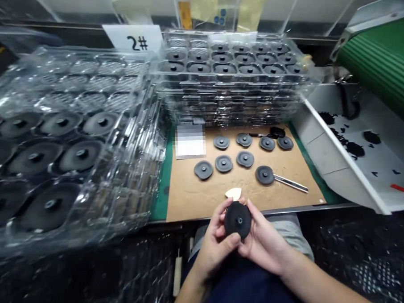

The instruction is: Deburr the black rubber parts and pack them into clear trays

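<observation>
My left hand point(214, 244) and my right hand point(263, 243) together hold a black rubber disc point(237, 220) with a small central hole, just above my lap. A pale cream wedge-shaped piece point(233, 194) shows just beyond my fingertips, and I cannot tell whether it is held or lying on the board. Several grey-black rubber discs point(244, 159) lie on a tan work board point(191, 201) ahead of my hands. A utility knife point(290, 183) lies on the board, with its handle end under one disc point(265, 174).
Clear plastic trays point(230, 65) holding black discs stand stacked behind the board, with more point(55, 153) at the left. A card marked "2#" point(133, 40) stands at the back. To the right, a white bin point(356, 153) holds black scraps, beside a green ribbed belt point(378, 59).
</observation>
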The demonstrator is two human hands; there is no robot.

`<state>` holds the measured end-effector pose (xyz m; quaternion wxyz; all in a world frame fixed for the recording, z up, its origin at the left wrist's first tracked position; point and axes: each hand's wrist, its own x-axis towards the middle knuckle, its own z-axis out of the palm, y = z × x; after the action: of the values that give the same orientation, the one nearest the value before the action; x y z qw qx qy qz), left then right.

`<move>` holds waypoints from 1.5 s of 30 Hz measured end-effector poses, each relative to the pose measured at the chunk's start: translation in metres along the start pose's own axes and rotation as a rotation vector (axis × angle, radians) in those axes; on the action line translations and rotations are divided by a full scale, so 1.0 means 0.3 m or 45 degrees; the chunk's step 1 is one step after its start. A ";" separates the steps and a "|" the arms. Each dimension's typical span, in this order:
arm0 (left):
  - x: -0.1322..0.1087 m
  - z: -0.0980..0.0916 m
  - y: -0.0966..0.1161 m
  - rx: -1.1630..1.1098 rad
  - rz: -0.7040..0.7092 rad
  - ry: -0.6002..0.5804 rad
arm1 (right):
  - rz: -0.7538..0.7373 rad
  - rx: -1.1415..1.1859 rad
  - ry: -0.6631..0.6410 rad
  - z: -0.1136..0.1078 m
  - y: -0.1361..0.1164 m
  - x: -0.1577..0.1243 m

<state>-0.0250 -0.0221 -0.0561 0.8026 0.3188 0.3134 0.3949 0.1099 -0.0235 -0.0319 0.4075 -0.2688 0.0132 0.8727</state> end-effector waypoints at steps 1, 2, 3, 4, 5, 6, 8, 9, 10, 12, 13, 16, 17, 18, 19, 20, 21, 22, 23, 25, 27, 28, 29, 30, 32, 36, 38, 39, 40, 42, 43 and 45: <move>-0.018 -0.017 -0.001 -0.022 0.028 0.038 | 0.070 0.011 0.000 0.008 0.018 0.012; -0.033 -0.033 -0.003 -0.045 0.053 0.067 | 0.133 0.001 0.000 0.014 0.034 0.022; -0.045 -0.045 -0.006 -0.070 0.061 0.092 | 0.182 -0.035 0.004 0.017 0.048 0.030; -0.053 -0.055 -0.008 -0.101 0.059 0.119 | 0.207 -0.103 0.019 0.016 0.059 0.034; -0.058 -0.062 -0.009 -0.142 0.054 0.149 | 0.206 -0.214 0.042 0.012 0.066 0.034; -0.060 -0.066 -0.010 -0.201 0.055 0.192 | 0.179 -0.381 0.074 0.004 0.068 0.031; -0.058 -0.075 -0.011 -0.368 0.084 0.300 | -0.003 -0.912 0.216 -0.024 0.050 0.017; -0.054 -0.080 -0.011 -0.459 0.111 0.362 | -0.152 -1.243 0.337 -0.042 0.030 0.010; -0.050 -0.087 -0.011 -0.537 0.141 0.424 | -0.310 -1.553 0.474 -0.062 0.004 0.004; -0.041 -0.106 -0.011 -0.640 0.189 0.526 | -0.564 -1.968 0.717 -0.104 -0.054 0.009; -0.037 -0.116 -0.010 -0.661 0.200 0.557 | -0.631 -2.065 0.796 -0.123 -0.079 0.021; -0.026 -0.142 -0.007 -0.672 0.198 0.596 | -0.695 -2.176 0.856 -0.167 -0.110 0.083; -0.021 -0.146 -0.004 -0.673 0.194 0.601 | -0.714 -2.214 0.841 -0.176 -0.103 0.105; -0.016 -0.149 -0.001 -0.675 0.193 0.606 | -0.725 -2.244 0.801 -0.183 -0.089 0.123; -0.011 -0.151 0.002 -0.679 0.196 0.613 | -0.728 -2.267 0.740 -0.186 -0.071 0.136; -0.005 -0.152 0.004 -0.685 0.203 0.621 | -0.726 -2.284 0.667 -0.187 -0.053 0.143; 0.002 -0.153 0.007 -0.691 0.209 0.630 | -0.718 -2.296 0.593 -0.185 -0.039 0.145; 0.008 -0.154 0.008 -0.697 0.215 0.637 | -0.708 -2.303 0.527 -0.180 -0.030 0.143; 0.016 -0.156 0.009 -0.700 0.220 0.643 | -0.696 -2.306 0.472 -0.173 -0.028 0.140; 0.031 -0.161 0.005 -0.698 0.211 0.644 | -0.668 -2.292 0.400 -0.148 -0.047 0.140; 0.047 -0.167 -0.006 -0.679 0.192 0.644 | -0.637 -2.258 0.361 -0.111 -0.081 0.156; 0.054 -0.170 -0.013 -0.661 0.187 0.653 | -0.622 -2.230 0.349 -0.090 -0.097 0.172; 0.060 -0.172 -0.020 -0.641 0.184 0.665 | -0.623 -2.200 0.346 -0.070 -0.107 0.191; 0.066 -0.174 -0.028 -0.617 0.183 0.684 | -0.645 -2.173 0.351 -0.051 -0.112 0.211; 0.073 -0.175 -0.041 -0.573 0.183 0.728 | -0.715 -2.142 0.360 -0.022 -0.102 0.245; 0.078 -0.172 -0.048 -0.551 0.143 0.733 | -0.683 -2.170 0.282 -0.014 -0.062 0.261; 0.080 -0.169 -0.046 -0.533 0.134 0.753 | -0.634 -2.186 0.277 -0.025 -0.059 0.252; 0.081 -0.167 -0.044 -0.519 0.136 0.774 | -0.634 -2.196 0.287 -0.029 -0.061 0.248; 0.082 -0.166 -0.043 -0.509 0.141 0.795 | -0.650 -2.205 0.292 -0.031 -0.063 0.244; 0.084 -0.164 -0.041 -0.516 0.140 0.785 | -0.674 -2.200 0.255 -0.029 -0.066 0.237; 0.085 -0.164 -0.041 -0.527 0.133 0.761 | -0.657 -2.179 0.222 -0.026 -0.067 0.236; 0.085 -0.164 -0.041 -0.523 0.127 0.736 | -0.615 -2.142 0.199 -0.022 -0.070 0.236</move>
<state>-0.0441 0.0063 -0.1015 0.7077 0.0409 0.4258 0.5623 0.0909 0.0387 -0.0675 0.2459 -0.5343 -0.6637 0.4621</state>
